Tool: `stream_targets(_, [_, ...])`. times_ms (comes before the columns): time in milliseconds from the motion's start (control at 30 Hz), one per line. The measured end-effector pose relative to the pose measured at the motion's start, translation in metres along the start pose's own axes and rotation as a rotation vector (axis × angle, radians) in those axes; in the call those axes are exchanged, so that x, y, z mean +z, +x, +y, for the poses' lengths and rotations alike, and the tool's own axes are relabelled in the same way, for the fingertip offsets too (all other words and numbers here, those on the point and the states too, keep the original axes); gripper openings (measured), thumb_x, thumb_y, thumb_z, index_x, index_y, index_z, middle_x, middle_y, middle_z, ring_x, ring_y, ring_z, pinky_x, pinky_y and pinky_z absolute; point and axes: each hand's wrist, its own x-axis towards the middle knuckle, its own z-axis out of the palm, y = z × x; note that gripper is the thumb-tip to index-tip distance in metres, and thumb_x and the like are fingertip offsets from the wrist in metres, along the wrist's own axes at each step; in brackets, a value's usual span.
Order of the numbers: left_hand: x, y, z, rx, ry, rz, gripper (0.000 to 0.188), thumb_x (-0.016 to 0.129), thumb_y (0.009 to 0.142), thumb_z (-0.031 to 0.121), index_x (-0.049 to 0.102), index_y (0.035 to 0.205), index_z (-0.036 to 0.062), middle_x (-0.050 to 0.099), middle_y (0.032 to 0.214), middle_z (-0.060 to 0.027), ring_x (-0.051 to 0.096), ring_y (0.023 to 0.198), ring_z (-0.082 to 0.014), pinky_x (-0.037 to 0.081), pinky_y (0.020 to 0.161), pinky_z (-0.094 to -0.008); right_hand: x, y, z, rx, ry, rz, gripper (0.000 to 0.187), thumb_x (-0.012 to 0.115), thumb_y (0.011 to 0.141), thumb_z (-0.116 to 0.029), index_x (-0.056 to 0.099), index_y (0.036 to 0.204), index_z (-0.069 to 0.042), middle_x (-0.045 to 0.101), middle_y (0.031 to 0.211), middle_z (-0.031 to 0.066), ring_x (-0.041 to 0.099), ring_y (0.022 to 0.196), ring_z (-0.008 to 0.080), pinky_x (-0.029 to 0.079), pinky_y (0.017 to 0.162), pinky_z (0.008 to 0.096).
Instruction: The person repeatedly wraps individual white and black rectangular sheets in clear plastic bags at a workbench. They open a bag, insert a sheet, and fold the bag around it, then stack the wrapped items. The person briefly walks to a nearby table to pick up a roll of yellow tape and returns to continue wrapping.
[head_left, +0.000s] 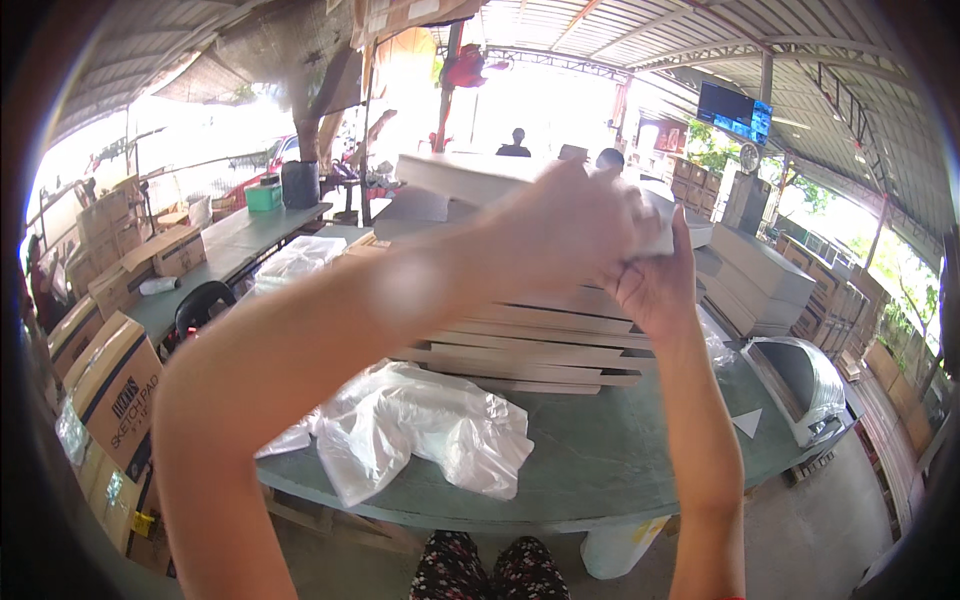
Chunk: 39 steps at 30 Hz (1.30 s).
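My left arm crosses in front of me, and my left hand is raised above the stack, blurred, its fingers curled. Close against it is my right hand, palm partly showing, one digit pointing up and the others bent. A pale, whitish thing shows between the hands; blur hides its kind. Behind and below them lies a tall stack of flat white-grey boards or boxes, partly covered by my arms. Crumpled clear plastic bags rest on the green table in front of the stack.
A plastic-wrapped dark bundle sits at the table's right end, near a small white triangular piece. Cardboard cartons stand at left. More white boxes are stacked at right. A second table holds a green container.
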Motion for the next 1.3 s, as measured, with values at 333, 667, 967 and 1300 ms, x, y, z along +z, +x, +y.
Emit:
stream_targets(333, [0.041,-0.062,-0.099,-0.408,0.001,-0.359,0.043,0.062,0.060,0.002,0.048,0.101,0.0044,0.056,0.092,-0.0124,0.058,0.085,-0.0276,0.048,0.070,-0.0358,-0.016,0.022,0.071,-0.910,-1.862,-0.320,0.044,0.054,0.078,-0.016,0.041,0.116,0.001,0.042,0.121,0.0161,0.045,0.107,0.0314,0.037,0.090,0.0424])
stream_targets(667, [0.101,-0.110,-0.138,-0.488,-0.061,-0.454,0.058,0.062,0.059,-0.005,0.039,0.111,0.0064,0.050,0.106,-0.0139,0.052,0.097,-0.0302,0.043,0.083,-0.0381,-0.029,0.076,0.117,-1.234,-2.187,-0.272,0.049,0.050,0.075,-0.012,0.038,0.121,0.002,0.036,0.126,0.0146,0.037,0.115,0.0280,0.032,0.096,0.0390])
stream_targets(967, [0.096,-0.098,-0.145,-0.483,-0.125,-0.465,0.054,0.056,0.058,-0.011,0.043,0.108,0.0056,0.051,0.097,-0.0140,0.053,0.093,-0.0314,0.045,0.075,-0.0392,0.001,0.100,0.141,-1.149,-2.098,-0.322,0.052,0.049,0.074,-0.010,0.035,0.122,0.006,0.037,0.126,0.0169,0.037,0.116,0.0283,0.032,0.096,0.0382])
stream_targets(1300, [0.044,-0.062,-0.118,-0.243,0.006,-0.393,0.046,0.060,0.059,0.000,0.046,0.103,0.0034,0.057,0.080,-0.0115,0.058,0.078,-0.0298,0.048,0.064,-0.0373,-0.010,0.095,0.160,-1.055,-2.187,-0.305,0.054,0.048,0.074,-0.011,0.034,0.123,0.007,0.032,0.129,0.0199,0.029,0.122,0.0304,0.027,0.099,0.0399])
